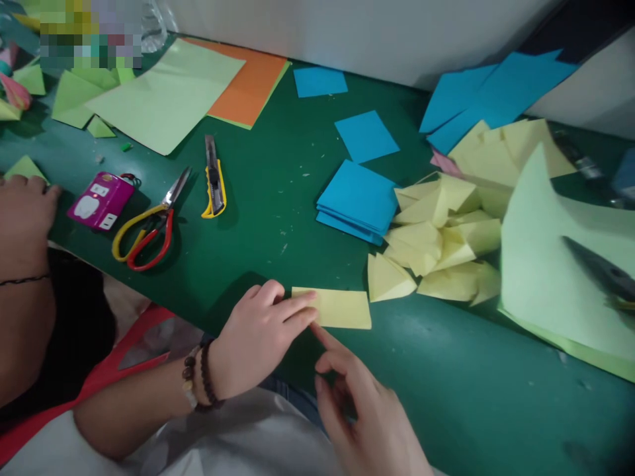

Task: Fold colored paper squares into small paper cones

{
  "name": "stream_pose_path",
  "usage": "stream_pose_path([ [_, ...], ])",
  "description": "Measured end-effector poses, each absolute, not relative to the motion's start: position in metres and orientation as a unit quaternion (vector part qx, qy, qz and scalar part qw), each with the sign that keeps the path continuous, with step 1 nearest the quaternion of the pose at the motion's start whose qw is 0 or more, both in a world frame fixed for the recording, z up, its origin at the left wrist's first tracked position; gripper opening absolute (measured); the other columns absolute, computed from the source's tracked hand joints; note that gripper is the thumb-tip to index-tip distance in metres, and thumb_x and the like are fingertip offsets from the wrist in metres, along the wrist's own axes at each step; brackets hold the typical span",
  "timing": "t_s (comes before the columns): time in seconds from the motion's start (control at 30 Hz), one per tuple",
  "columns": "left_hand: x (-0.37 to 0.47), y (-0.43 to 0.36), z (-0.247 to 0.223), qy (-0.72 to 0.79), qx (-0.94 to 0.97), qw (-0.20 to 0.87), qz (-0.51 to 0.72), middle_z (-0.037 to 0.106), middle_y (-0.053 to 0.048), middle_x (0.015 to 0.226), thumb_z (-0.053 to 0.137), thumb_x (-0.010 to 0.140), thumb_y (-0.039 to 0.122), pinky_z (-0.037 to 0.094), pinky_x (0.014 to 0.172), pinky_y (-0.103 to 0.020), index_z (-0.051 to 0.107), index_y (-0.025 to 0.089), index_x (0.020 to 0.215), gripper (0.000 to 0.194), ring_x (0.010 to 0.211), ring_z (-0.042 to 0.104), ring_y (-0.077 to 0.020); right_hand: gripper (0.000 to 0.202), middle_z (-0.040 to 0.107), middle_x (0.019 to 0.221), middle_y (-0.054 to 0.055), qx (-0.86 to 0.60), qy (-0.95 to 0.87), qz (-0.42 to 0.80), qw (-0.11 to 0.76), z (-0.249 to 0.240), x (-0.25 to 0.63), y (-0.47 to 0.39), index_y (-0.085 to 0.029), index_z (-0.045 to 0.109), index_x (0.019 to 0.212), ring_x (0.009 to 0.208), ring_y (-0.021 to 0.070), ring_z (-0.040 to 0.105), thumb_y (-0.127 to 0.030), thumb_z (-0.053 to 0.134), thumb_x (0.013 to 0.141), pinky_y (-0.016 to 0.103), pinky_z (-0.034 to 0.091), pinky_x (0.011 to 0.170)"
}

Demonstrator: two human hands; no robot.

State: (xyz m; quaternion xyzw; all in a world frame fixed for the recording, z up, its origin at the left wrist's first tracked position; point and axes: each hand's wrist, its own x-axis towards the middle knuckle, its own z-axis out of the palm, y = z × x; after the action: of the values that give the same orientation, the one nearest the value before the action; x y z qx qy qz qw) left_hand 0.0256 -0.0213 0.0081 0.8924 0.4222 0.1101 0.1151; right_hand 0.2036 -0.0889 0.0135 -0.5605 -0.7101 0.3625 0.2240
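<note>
right hand [370,403], left hand [258,340] at yellow paper strip [344,309]
right index finger extended to strip's near edge, rest curled; left fingertips close together, flat on its left end; strip on green table [258,238]; blue paper stack [356,198] beyond

I could steer beyond the yellow paper strip [347,310] across the green tabletop [268,225], between the box cutter [215,180] and the blue stack [356,198], but rightward the heaped yellow pieces [415,248] and raised green sheet [536,264] bar my way.
</note>
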Motion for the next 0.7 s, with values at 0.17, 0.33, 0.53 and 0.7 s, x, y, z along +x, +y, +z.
stream_pose_path([
  [0.17, 0.026, -0.021, 0.010, 0.423, 0.889, 0.131, 0.115, 0.064, 0.001, 0.128, 0.050, 0.096, 0.019, 0.044, 0.070, -0.032, 0.065, 0.022, 0.114, 0.024, 0.083, 0.047, -0.0186, 0.006, 0.066, 0.121, 0.014, -0.567, -0.678, 0.393, 0.255, 0.014, 0.197, -0.093, -0.023, 0.044, 0.093, 0.039, 0.0041, 0.047, -0.019, 0.042, 0.090, 0.019, 0.044, 0.039],
  [0.33, 0.026, -0.020, 0.011, 0.420, 0.891, 0.132, 0.114, 0.065, 0.000, 0.127, 0.051, 0.095, 0.019, 0.045, 0.070, -0.031, 0.065, 0.022, 0.115, 0.025, 0.082, 0.047, -0.0181, 0.009, 0.070, 0.074, 0.003, -0.573, -0.653, 0.425, 0.252, 0.012, 0.192, -0.096, -0.022, 0.047, 0.098, 0.036, 0.0078, 0.047, -0.022, 0.043, 0.090, 0.020, 0.038, 0.035],
  [0.53, 0.026, -0.020, 0.010, 0.423, 0.889, 0.136, 0.115, 0.065, 0.001, 0.127, 0.049, 0.096, 0.019, 0.045, 0.070, -0.032, 0.066, 0.022, 0.114, 0.025, 0.081, 0.045, -0.0182, 0.012, 0.071, 0.082, 0.004, -0.589, -0.611, 0.453, 0.274, 0.012, 0.185, -0.101, -0.023, 0.044, 0.102, 0.038, 0.0079, 0.049, -0.024, 0.041, 0.091, 0.020, 0.040, 0.038],
  [0.7, 0.025, -0.020, 0.010, 0.420, 0.894, 0.124, 0.099, 0.064, 0.001, 0.128, 0.050, 0.096, 0.020, 0.045, 0.070, -0.032, 0.065, 0.023, 0.115, 0.025, 0.082, 0.046, -0.0179, 0.011, 0.071, 0.079, 0.005, -0.617, -0.561, 0.478, 0.276, 0.012, 0.189, -0.104, -0.023, 0.043, 0.103, 0.038, 0.0083, 0.048, -0.026, 0.041, 0.093, 0.020, 0.041, 0.038],
])
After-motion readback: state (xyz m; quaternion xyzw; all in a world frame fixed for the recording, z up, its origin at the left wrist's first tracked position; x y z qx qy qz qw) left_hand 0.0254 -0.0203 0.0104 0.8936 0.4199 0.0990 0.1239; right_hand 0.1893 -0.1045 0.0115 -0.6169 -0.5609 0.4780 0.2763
